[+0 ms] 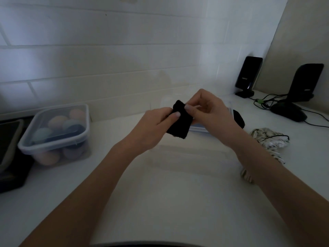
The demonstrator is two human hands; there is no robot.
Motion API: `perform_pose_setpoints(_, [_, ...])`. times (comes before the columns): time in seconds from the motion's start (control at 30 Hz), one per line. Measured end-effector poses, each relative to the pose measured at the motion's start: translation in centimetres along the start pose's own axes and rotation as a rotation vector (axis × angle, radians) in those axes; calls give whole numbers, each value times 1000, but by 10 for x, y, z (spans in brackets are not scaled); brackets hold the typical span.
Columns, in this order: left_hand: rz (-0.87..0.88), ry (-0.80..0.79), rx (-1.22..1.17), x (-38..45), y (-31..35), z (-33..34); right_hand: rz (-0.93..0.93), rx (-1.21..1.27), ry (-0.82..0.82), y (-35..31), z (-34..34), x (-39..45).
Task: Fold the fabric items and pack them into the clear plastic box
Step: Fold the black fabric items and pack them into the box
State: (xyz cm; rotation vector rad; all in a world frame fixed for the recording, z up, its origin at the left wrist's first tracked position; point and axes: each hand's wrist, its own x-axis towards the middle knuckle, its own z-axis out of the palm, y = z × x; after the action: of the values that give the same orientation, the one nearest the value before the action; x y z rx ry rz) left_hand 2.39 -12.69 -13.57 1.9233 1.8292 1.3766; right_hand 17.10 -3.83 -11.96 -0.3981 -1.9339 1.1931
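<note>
Currently both hands, left hand (156,124) and right hand (206,111), pinch the black fabric (179,122) above the bench (169,193), long axis slanting toward the clear box (201,128) just behind, right hand nearer.

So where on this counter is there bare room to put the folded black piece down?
The widest bare patch of the counter lies in front, between the forearms. Another lies between the lidded box of coloured balls and the left hand. The right side is crowded: patterned fabric, another black piece, cables and speakers.
</note>
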Motion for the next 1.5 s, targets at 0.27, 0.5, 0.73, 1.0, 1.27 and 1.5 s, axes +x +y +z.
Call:
perform_pose_setpoints(0.27, [-11,431,-198,-1,-15,-12,71,-222,-139,-1,16,-3])
perform_pose_setpoints(0.5, [-29,312,-3,-5,-13,-4,160,-480,-188,-2,39,-9])
perform_pose_setpoints(0.73, [-25,293,103,-9,-7,-7,168,-808,-299,-5,51,-6])
perform_pose_setpoints(1.0, [-36,277,143,-9,-5,-6,138,-937,-624,-18,38,-10])
perform_pose_setpoints(1.27, [-7,216,215,-7,-2,-8,310,-1031,-819,-23,46,0])
perform_pose_setpoints(1.5, [-14,211,273,-9,-1,-11,326,-924,-733,-32,30,-3])
